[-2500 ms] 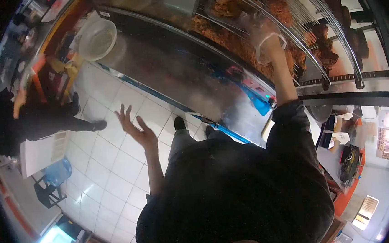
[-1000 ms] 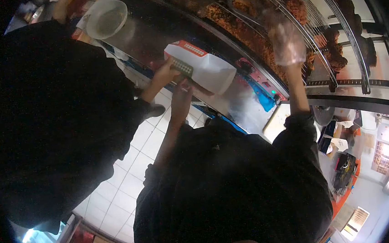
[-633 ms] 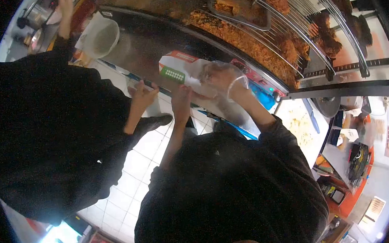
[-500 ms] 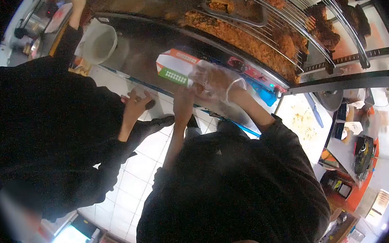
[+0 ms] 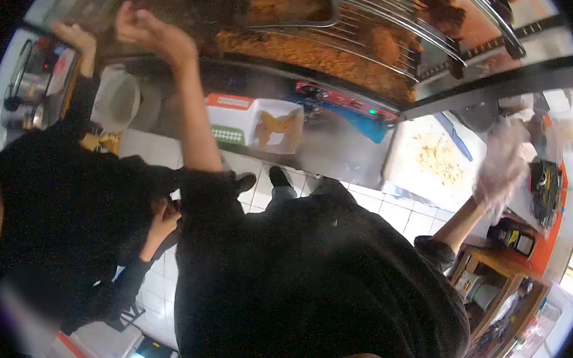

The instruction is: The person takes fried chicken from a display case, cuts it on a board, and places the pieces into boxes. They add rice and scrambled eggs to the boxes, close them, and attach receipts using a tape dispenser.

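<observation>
My left hand (image 5: 157,38), bare, is raised in front of the display cabinet at the upper left, fingers loosely bent and apart, with nothing visible in them. Out at the right, my right hand (image 5: 501,165) wears a clear plastic glove. Motion smears its fingers, so what it may hold cannot be made out. Between the hands, on the steel counter (image 5: 337,141), stands an open white takeaway box (image 5: 245,118) with orange and green panels. A golden fried piece (image 5: 276,127) lies in its right part. Neither hand touches the box.
Fried food (image 5: 310,52) and wire racks (image 5: 381,10) fill the cabinet. A blue-handled knife (image 5: 455,137) lies on a crumb-strewn white board (image 5: 426,161). A pale tub (image 5: 117,98) stands at the left. A co-worker (image 5: 66,196) in black is close on my left.
My gloved right hand has left the box and swung far right. My left hand has let go of the box and risen up and left. The fried piece now shows in the box.
</observation>
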Motion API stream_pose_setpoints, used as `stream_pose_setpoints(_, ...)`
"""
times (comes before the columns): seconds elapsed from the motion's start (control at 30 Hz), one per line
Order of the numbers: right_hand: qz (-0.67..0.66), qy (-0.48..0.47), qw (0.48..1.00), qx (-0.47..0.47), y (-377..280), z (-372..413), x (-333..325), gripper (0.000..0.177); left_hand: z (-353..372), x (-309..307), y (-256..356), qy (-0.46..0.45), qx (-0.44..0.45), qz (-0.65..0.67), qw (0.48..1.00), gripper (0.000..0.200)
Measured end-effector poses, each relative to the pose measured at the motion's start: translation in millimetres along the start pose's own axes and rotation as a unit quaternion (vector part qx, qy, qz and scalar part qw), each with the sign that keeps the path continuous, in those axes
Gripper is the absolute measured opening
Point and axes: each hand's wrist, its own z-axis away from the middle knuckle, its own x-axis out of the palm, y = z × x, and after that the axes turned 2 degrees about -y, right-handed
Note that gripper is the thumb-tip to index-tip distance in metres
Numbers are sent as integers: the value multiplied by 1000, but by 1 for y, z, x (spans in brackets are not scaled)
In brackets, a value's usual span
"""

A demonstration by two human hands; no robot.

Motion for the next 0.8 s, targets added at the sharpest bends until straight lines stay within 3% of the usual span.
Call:
stream_pose_setpoints(0.03, 71, 10, 996, 46, 81, 33, -126, 50, -7, 5, -12, -8, -1, 12, 1000, 46)
stream_pose_setpoints(0.07, 134, 112, 976, 129, 63, 38, -82, 50, -14, 13, -22, -5, 46, 4, 999, 52)
stream_pose_setpoints(0.1, 157, 148, 957, 193, 46, 38, -47, 50, -18, 28, -27, 5, 95, -4, 995, 60)
stream_pose_setpoints(0.2, 115, 150, 929, 318, 10, 19, 16, 52, -4, 38, -5, -37, 34, -22, 998, 67)
stream_pose_setpoints(0.23, 443, 207, 870, 61, -9, -1, 55, 47, 5, 42, 0, -40, 37, -18, 998, 67)
stream_pose_setpoints(0.3, 679, -59, 725, 99, 31, 12, -8, 47, 23, 51, 29, -40, 26, -40, 998, 69)
stream_pose_setpoints(0.33, 516, -127, 812, 240, 33, -7, -16, 46, 34, 56, 38, -44, 23, -39, 998, 72)
stream_pose_setpoints(0.37, 474, -95, 847, 222, 60, -15, -43, 47, 44, 62, 49, -43, 21, -37, 998, 74)
stream_pose_setpoints(0.4, 570, 100, 808, 110, 80, -26, -29, 48, 56, 68, 67, -57, 1, -27, 998, 78)
stream_pose_setpoints(0.43, 524, 335, 770, 142, 48, -70, 35, 48, 68, 74, 85, -61, 3, -18, 998, 78)
stream_pose_setpoints(0.47, 351, 337, 871, -72, 73, -90, 25, 42, 79, 76, 102, -71, -3, -28, 997, 80)
stream_pose_setpoints(0.5, 299, 302, 898, -111, 93, -110, 35, 42, 90, 83, 115, -80, -8, -41, 996, 82)
stream_pose_setpoints(0.6, 311, 122, 943, -17, 165, -148, 83, 40, 127, 94, 145, -110, -12, -32, 993, 83)
stream_pose_setpoints(0.8, 270, -28, 961, 57, 246, -185, 108, 37, 178, 101, 209, -224, -53, 18, 973, 85)
